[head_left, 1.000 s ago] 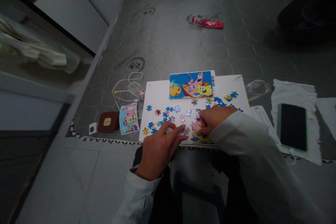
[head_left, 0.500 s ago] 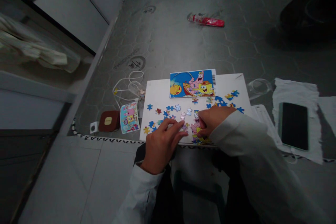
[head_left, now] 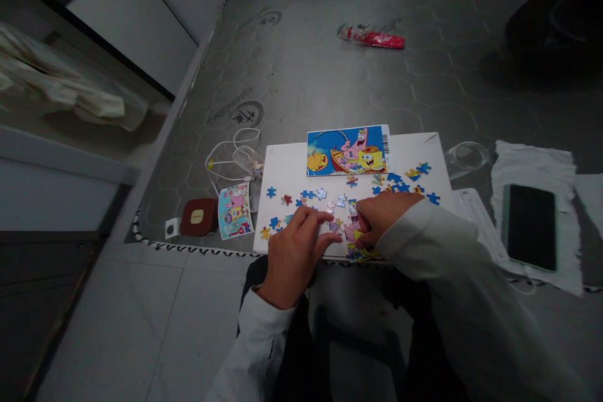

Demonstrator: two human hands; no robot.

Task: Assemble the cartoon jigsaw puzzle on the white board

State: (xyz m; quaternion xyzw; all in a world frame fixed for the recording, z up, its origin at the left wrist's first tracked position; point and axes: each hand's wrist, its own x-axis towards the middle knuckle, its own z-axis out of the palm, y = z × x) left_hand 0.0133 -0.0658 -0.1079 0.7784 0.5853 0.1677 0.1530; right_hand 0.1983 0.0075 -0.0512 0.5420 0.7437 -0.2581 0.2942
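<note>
On a white board point(head_left: 282, 160) lie a partly joined jigsaw puzzle point(head_left: 352, 232) and several loose pieces. My left hand point(head_left: 296, 250) rests at the board's front, thumb and forefinger apart on either side of a small purple-yellow jigsaw piece point(head_left: 335, 225). Curled over the right part of the joined puzzle is my right hand point(head_left: 384, 217), its fingers closed; whatever lies under them is hidden. Pink and silvery loose pieces point(head_left: 341, 200) sit just above the left fingertips. A cartoon picture card point(head_left: 347, 151) lies along the board's far side.
More blue pieces point(head_left: 400, 186) are spread at the board's right. A phone point(head_left: 531, 226) lies on white tissue point(head_left: 511, 157) to the right. At left are a small cartoon sheet point(head_left: 235, 210) and a brown box point(head_left: 198, 217). A red packet point(head_left: 386, 41) lies farther back.
My left hand has shifted slightly right, and its thumb and forefinger have spread farther apart. My right hand stays over the joined puzzle. The whole view has moved a little.
</note>
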